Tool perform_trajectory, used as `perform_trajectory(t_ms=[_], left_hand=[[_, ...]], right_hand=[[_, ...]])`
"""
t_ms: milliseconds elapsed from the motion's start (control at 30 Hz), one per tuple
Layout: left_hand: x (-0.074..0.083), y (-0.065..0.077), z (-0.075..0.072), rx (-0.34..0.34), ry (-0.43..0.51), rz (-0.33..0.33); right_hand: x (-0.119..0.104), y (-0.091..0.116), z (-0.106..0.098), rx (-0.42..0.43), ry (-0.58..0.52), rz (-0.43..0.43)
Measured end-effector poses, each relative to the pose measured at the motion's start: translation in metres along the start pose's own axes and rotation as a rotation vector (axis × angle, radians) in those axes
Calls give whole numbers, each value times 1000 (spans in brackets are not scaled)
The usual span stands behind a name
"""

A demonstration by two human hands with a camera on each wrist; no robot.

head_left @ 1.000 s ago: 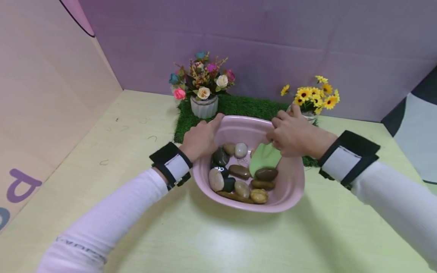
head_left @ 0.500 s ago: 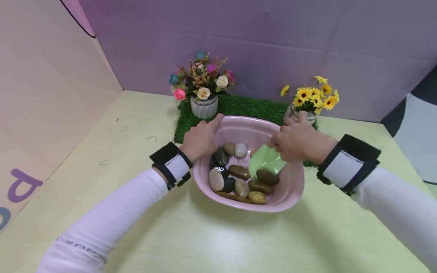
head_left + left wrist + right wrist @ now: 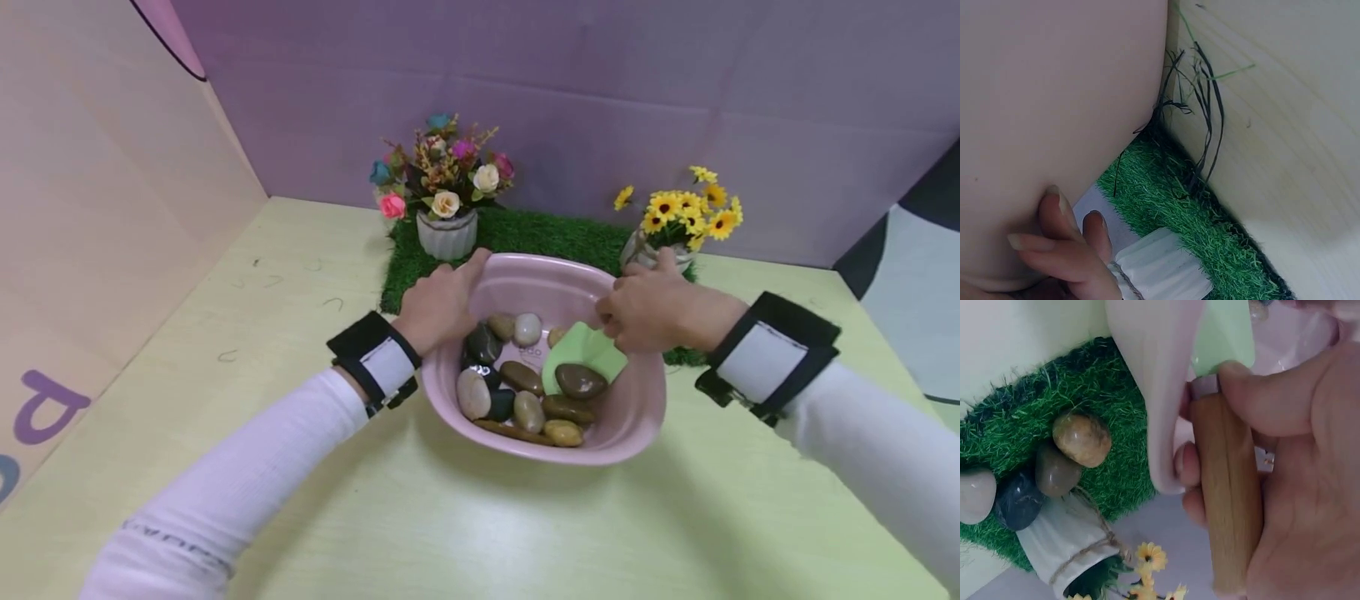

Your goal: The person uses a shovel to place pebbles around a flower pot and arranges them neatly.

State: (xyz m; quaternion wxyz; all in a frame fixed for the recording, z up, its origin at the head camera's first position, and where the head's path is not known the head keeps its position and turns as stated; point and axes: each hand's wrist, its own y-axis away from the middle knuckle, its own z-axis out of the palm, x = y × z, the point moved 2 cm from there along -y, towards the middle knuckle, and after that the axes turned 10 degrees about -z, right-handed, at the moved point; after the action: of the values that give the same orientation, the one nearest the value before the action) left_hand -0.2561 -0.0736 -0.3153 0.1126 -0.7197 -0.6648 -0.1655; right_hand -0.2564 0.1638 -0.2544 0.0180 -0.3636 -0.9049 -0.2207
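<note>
A pink plastic basin [image 3: 636, 400] with several smooth stones inside sits in the middle of the head view. My left hand [image 3: 437, 307] grips its left rim, fingers [image 3: 1060, 256] pressed against the outer wall in the left wrist view. At the far right rim, my right hand [image 3: 651, 308] holds a small hand trowel by its wooden handle [image 3: 1227, 487], thumb near the metal collar. The trowel's light green blade [image 3: 576, 343] reaches down into the basin. A dark brown stone [image 3: 581, 381] overlaps the blade; another brown stone [image 3: 567, 408] lies just below it.
Behind the basin lies an artificial grass mat [image 3: 540, 229]. On it stand a pot of mixed flowers [image 3: 447, 233] and a pot of yellow flowers [image 3: 686, 212]. Several stones [image 3: 1082, 439] rest on the mat beside the basin. A purple backdrop [image 3: 570, 100] rises behind.
My right hand has moved right and slightly nearer, tilting the trowel. The dark brown stone shifted and now overlaps more of the blade. My left hand stays on the rim.
</note>
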Motion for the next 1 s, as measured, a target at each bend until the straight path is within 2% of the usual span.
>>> perform_trajectory(t_ms=[100,200,467,667,1000], left_hand=[[-1,0,1,0,-1,-4],[-1,0,2,-2,3,-1],[-2,-1,2,3,4,1],[-2,-1,4,-5,12,-5],[-2,-1,3,0,5,-1]], right_hand=[[5,1,-1,8,-94,-15],[8,3,-2,16,-143,-31],[4,-1,3,78,-141,-62],[3,-3,6,75,-139,-71],[9,2,5,114,-218,-144]])
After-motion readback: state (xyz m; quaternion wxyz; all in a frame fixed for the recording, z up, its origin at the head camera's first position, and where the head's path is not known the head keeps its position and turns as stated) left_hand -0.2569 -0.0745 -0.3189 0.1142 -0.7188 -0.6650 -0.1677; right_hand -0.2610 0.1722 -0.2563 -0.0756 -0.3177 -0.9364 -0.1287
